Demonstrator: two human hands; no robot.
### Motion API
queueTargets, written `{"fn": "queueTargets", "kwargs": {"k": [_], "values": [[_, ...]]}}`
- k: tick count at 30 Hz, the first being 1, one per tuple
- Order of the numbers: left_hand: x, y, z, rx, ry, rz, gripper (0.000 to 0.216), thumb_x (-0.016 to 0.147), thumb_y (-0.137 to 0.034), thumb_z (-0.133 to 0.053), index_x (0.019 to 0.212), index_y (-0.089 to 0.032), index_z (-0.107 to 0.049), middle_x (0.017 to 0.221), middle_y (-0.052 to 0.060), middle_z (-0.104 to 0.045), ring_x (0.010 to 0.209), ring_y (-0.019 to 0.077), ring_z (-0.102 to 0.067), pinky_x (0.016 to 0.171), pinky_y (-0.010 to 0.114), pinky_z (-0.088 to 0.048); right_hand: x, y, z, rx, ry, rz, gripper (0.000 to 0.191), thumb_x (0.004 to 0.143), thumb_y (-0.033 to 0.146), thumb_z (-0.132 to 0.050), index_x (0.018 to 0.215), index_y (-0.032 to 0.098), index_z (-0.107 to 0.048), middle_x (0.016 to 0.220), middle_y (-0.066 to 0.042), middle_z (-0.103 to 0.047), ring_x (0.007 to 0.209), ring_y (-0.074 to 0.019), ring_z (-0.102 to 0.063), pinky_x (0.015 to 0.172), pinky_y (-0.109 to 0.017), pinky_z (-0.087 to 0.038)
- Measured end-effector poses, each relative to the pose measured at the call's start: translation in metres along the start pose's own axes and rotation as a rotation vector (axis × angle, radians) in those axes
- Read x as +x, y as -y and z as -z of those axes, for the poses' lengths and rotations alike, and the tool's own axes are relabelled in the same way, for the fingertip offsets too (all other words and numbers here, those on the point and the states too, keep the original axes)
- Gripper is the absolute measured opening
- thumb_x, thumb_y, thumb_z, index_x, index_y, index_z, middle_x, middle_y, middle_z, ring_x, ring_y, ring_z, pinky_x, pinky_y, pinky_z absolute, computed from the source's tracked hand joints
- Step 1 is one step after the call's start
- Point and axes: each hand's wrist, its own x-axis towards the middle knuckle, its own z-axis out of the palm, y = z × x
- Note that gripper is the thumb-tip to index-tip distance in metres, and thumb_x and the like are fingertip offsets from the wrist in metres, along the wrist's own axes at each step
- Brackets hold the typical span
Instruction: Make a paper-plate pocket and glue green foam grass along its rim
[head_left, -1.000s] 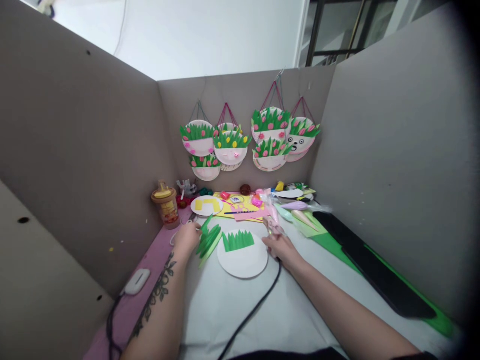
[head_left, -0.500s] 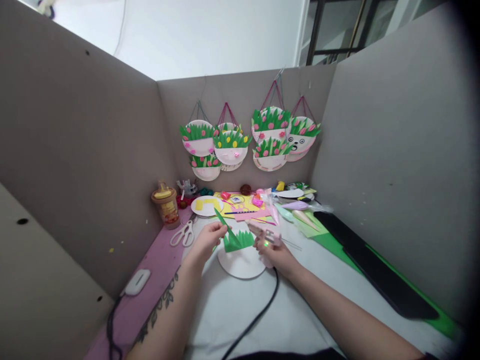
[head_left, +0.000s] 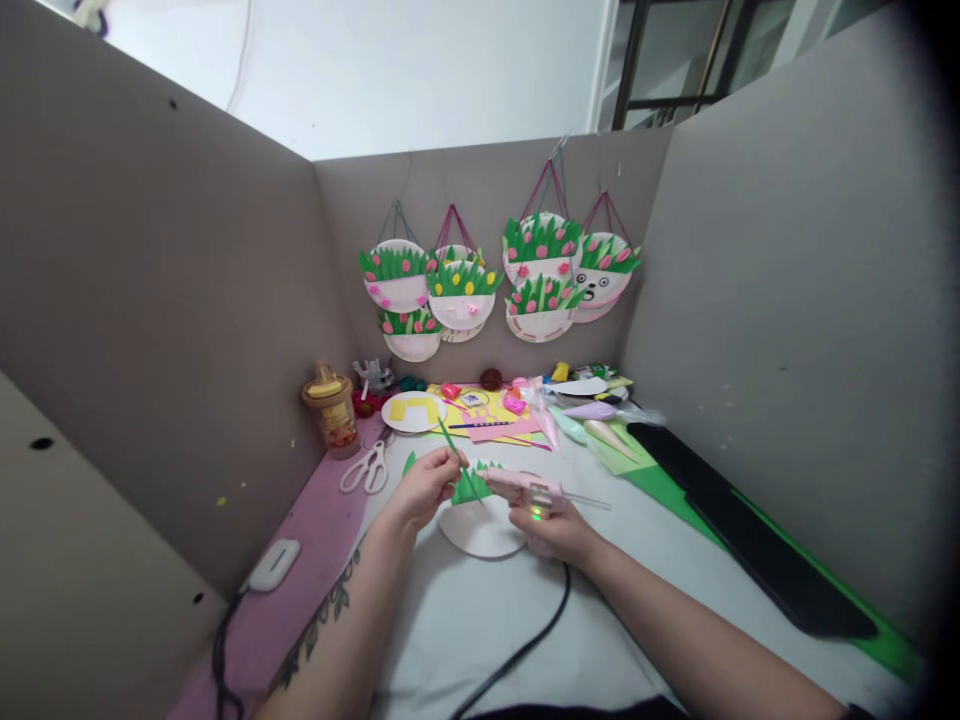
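My left hand (head_left: 429, 487) pinches a narrow green paper strip (head_left: 450, 440), which slants from upper left to lower right and is seen nearly edge-on. Another green paper tip pokes out behind that hand. In my right hand (head_left: 559, 530) is a pink hot glue gun (head_left: 529, 490), its nozzle pointing left close to the strip and a green light glowing on its grip. A clear glue stick juts from its back end. Below both hands lies a white paper plate (head_left: 484, 530) with green paper grass (head_left: 471, 485) across its upper part, partly hidden by the strip and the gun.
White-handled scissors (head_left: 366, 468) and a lidded cup (head_left: 332, 415) stand at left. Behind are a plate with yellow pieces (head_left: 412, 412), coloured paper (head_left: 510, 430) and piping bags (head_left: 589, 411). Finished plates hang on the back panel. A black cord (head_left: 517, 655) crosses the table's front.
The green strip has turned edge-on and lifted off the grass. The glue gun has turned level and shifted slightly down and right, its nozzle now near the strip.
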Motion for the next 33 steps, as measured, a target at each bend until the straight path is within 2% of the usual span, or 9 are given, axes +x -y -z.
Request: {"fn": "queueTargets", "kwargs": {"k": [6, 11, 14, 20, 26, 31, 33], "values": [[-0.001, 0.001, -0.001, -0.014, 0.073, 0.003, 0.042, 0.065, -0.051, -0.072, 0.075, -0.015, -0.053, 0.059, -0.006, -0.039, 0.047, 0.0040, -0.029, 0.044, 0.019, -0.016, -0.001, -0.001, 0.000, -0.022, 0.012, 0.076, 0.027, 0.071, 0.040, -0.069, 0.092, 0.023, -0.068, 0.087, -0.005, -0.069, 0.092, -0.0261, -0.063, 0.086, -0.038, -0.049], [-0.001, 0.003, 0.000, -0.010, 0.103, 0.004, 0.041, 0.066, -0.051, -0.072, 0.075, -0.015, -0.053, 0.059, -0.006, -0.038, 0.047, 0.0040, -0.028, 0.044, 0.019, -0.016, -0.001, -0.002, 0.001, -0.054, 0.022, 0.076, 0.026, 0.072, 0.038, -0.067, 0.093, 0.022, -0.067, 0.089, -0.005, -0.069, 0.094, -0.0267, -0.063, 0.086, -0.037, -0.049], [-0.001, 0.004, 0.000, -0.007, 0.106, -0.002, 0.040, 0.069, -0.050, -0.070, 0.076, -0.015, -0.053, 0.059, -0.005, -0.038, 0.048, 0.0042, -0.028, 0.045, 0.019, -0.016, -0.002, 0.001, 0.001, -0.064, 0.027, 0.079, 0.030, 0.073, 0.036, -0.067, 0.100, 0.023, -0.067, 0.096, -0.006, -0.069, 0.099, -0.0275, -0.062, 0.088, -0.038, -0.048], [0.000, 0.003, 0.002, -0.027, 0.105, -0.005, 0.038, 0.070, -0.048, -0.070, 0.076, -0.015, -0.054, 0.060, -0.005, -0.038, 0.049, 0.0045, -0.028, 0.045, 0.019, -0.016, -0.003, 0.015, -0.001, -0.048, 0.128, 0.124, 0.042, 0.078, 0.033, -0.062, 0.120, 0.026, -0.062, 0.117, -0.005, -0.064, 0.110, -0.0260, -0.058, 0.098, -0.038, -0.043], [0.001, 0.003, 0.005, -0.093, 0.111, -0.005, 0.036, 0.068, -0.045, -0.073, 0.077, -0.014, -0.055, 0.061, -0.005, -0.038, 0.051, 0.0047, -0.029, 0.044, 0.018, -0.015, -0.003, 0.015, 0.000, -0.074, 0.161, 0.122, 0.042, 0.079, 0.034, -0.062, 0.120, 0.025, -0.062, 0.109, -0.006, -0.066, 0.100, -0.0245, -0.062, 0.095, -0.038, -0.045], [0.003, 0.005, 0.008, -0.133, 0.084, -0.008, 0.035, 0.067, -0.042, -0.074, 0.076, -0.014, -0.056, 0.061, -0.005, -0.038, 0.051, 0.0046, -0.030, 0.043, 0.017, -0.015, -0.002, 0.010, 0.001, -0.108, 0.162, 0.179, 0.038, 0.078, 0.035, -0.064, 0.114, 0.023, -0.065, 0.108, -0.007, -0.066, 0.102, -0.0259, -0.061, 0.090, -0.038, -0.048], [0.004, 0.005, 0.009, -0.151, 0.081, -0.011, 0.034, 0.067, -0.041, -0.075, 0.076, -0.014, -0.056, 0.061, -0.004, -0.039, 0.051, 0.0043, -0.030, 0.043, 0.017, -0.015, -0.002, 0.011, 0.000, -0.070, 0.192, 0.192, 0.039, 0.079, 0.034, -0.064, 0.117, 0.025, -0.063, 0.110, -0.006, -0.066, 0.102, -0.0255, -0.062, 0.090, -0.037, -0.048]]}}
